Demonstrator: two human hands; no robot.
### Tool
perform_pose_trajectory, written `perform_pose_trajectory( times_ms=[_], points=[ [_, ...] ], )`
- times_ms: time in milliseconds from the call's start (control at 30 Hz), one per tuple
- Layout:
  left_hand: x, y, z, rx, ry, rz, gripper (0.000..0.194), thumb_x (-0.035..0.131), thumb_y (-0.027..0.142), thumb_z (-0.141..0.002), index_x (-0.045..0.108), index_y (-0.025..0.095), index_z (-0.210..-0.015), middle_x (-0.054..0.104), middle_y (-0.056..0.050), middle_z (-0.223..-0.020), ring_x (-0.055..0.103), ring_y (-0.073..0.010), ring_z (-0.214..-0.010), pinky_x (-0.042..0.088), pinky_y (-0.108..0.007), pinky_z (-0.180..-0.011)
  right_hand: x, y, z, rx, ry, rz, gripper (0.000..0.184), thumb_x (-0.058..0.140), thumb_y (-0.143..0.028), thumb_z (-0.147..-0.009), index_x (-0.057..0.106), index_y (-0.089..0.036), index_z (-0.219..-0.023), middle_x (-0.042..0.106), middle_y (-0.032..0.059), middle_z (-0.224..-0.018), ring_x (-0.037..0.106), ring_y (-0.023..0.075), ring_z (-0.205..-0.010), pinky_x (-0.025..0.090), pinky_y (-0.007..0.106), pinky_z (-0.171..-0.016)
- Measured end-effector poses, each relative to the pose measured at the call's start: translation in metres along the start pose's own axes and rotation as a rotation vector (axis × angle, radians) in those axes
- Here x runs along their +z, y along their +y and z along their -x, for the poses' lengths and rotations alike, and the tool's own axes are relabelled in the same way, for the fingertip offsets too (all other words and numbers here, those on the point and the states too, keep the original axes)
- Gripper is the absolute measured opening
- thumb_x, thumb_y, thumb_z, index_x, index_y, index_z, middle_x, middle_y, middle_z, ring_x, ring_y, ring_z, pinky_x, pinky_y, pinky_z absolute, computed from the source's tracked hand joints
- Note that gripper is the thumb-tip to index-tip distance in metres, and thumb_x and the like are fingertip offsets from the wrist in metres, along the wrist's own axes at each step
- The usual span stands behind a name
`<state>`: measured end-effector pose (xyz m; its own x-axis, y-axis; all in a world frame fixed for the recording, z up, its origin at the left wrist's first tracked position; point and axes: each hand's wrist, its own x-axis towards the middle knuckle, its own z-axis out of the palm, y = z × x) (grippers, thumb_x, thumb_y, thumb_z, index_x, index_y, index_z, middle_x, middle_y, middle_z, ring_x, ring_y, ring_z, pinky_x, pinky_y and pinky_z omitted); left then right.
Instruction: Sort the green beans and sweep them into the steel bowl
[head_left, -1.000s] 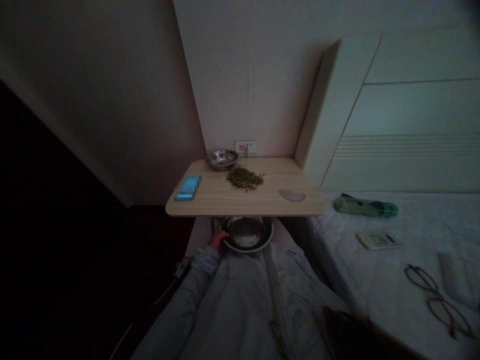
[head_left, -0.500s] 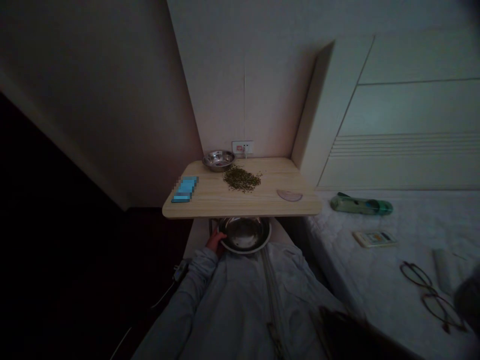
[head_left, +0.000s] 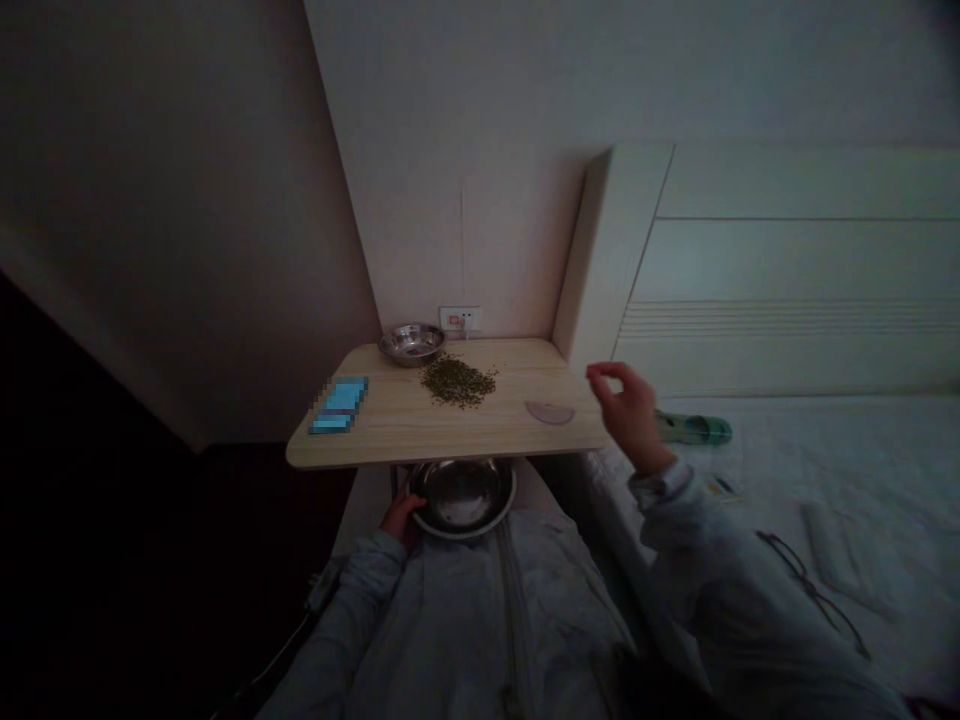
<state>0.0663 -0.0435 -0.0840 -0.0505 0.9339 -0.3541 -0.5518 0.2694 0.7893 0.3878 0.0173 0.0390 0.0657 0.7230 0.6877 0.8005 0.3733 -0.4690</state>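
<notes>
My left hand (head_left: 397,517) grips the rim of a steel bowl (head_left: 462,496) held just under the near edge of a small wooden table (head_left: 390,440). A heap of small green beans (head_left: 457,381) lies on the table top. A second, smaller steel bowl (head_left: 410,343) stands at the back of the table. My right hand (head_left: 627,411) is raised at the table's right edge, fingers curled and apart with nothing in them, near a flat half-round transparent piece (head_left: 550,412).
A blue pixelated object (head_left: 339,405) lies on the table's left side. A wall socket (head_left: 459,319) sits behind the table. On the bed at the right lie a green bottle (head_left: 694,430), glasses (head_left: 806,590) and a pale flat object (head_left: 829,545). Dark space fills the left.
My right hand and sleeve have come up into view beside the table's right edge. The view has shifted, so the table sits lower and further left. The left hand still holds the bowl.
</notes>
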Motion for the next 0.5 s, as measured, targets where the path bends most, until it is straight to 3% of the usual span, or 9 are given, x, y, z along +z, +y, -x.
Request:
perform_pose_trajectory(
  times_ms=[67,167,300,500],
  points=[
    [-0.002,-0.001,-0.001,-0.001,0.008,-0.009,0.033,0.062,0.013,-0.044,0.062,0.018,-0.076,0.065,-0.002,-0.064,0.061,-0.0288,-0.083,0.047,-0.036,-0.071,0.018,0.009,0.011,0.012,-0.133,0.059,0.03,0.041,-0.038,-0.083,0.06,-0.016,-0.092,0.064,0.0095,-0.093,0.059,0.0202,-0.087,0.047,0.036,-0.079],
    [-0.003,-0.001,-0.001,0.006,-0.003,-0.016,0.032,0.063,0.013,-0.046,0.061,0.018,-0.077,0.064,-0.001,-0.064,0.062,-0.0269,-0.083,0.047,-0.035,-0.072,0.041,0.02,0.035,-0.013,-0.366,0.204,0.029,0.042,-0.03,-0.082,0.059,-0.018,-0.102,0.063,0.0103,-0.104,0.058,0.0211,-0.096,0.045,0.036,-0.084],
    [0.003,0.004,0.004,-0.002,0.024,0.007,0.035,0.061,0.011,-0.044,0.06,0.018,-0.078,0.064,-0.001,-0.064,0.062,-0.027,-0.082,0.047,-0.035,-0.071,0.047,0.02,0.062,-0.111,-0.402,0.284,0.036,0.034,-0.032,-0.086,0.056,-0.019,-0.111,0.055,0.0092,-0.12,0.048,0.0226,-0.113,0.038,0.042,-0.094],
    [0.002,0.001,0.003,0.023,-0.021,0.016,0.033,0.062,0.01,-0.047,0.061,0.017,-0.079,0.065,0.0,-0.062,0.063,-0.0255,-0.079,0.047,-0.034,-0.071,0.036,0.024,0.091,-0.187,-0.334,0.177,0.034,0.037,-0.027,-0.085,0.055,-0.02,-0.113,0.057,0.0077,-0.117,0.05,0.0205,-0.112,0.039,0.043,-0.093]
  ],
)
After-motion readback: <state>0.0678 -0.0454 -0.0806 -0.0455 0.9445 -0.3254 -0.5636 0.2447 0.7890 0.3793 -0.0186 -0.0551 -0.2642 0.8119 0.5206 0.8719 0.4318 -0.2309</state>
